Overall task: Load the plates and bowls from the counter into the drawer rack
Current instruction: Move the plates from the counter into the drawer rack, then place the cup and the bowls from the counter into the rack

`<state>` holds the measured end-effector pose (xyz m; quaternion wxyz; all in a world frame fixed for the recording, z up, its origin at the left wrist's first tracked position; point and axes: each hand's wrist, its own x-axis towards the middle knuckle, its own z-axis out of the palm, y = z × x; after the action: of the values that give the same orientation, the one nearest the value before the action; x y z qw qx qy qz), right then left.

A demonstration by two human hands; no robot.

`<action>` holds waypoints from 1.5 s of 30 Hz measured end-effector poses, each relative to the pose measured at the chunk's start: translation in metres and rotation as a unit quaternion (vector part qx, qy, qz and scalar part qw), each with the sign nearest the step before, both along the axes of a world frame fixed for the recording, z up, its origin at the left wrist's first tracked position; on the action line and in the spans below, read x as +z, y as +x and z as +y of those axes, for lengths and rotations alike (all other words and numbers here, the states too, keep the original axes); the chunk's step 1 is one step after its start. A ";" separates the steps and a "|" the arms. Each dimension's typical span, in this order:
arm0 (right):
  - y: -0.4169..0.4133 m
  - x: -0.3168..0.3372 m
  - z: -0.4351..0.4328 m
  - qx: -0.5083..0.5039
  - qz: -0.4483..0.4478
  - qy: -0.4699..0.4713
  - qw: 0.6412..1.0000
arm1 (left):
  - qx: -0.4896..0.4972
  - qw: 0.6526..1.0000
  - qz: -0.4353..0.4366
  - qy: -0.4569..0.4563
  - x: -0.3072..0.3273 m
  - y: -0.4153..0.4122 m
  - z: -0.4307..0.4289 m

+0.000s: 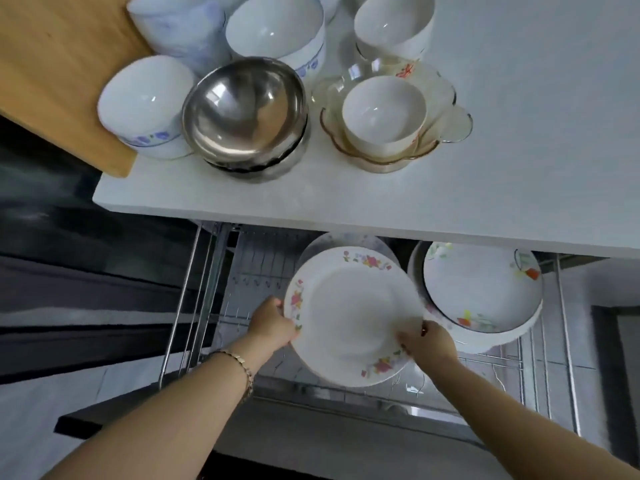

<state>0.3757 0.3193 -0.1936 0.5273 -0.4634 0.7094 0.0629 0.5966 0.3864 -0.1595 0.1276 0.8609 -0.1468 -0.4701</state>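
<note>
The left hand (273, 323) grips the left rim of the floral plate (353, 317), fingers curled round its edge. The right hand (429, 344) pinches the lower right rim, so the plate hangs between both sets of fingers over the drawer rack (194, 289), not yet seated. The risk, as I judge it: its far edge could knock the rear plate (346, 239), or its right rim could clip the leaning plates (481, 289) just right of the right fingers, chipping either. Missing a wire slot would let it slide flat. Beyond the fingers, the bench (485, 168) carries a blue-flowered bowl (145, 105), a steel bowl (242, 109) and a glass dish (446, 129); its edge overhangs the rack, limiting lifting room.
</note>
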 end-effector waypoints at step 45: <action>0.077 0.132 -0.099 -0.323 -0.228 0.108 0.912 | -0.205 0.971 0.070 -0.103 0.029 0.048 -0.068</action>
<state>0.4523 0.2207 -0.0618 0.7132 -0.1508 0.6696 -0.1422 0.6445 0.3188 -0.1306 0.1267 0.7593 -0.3586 -0.5280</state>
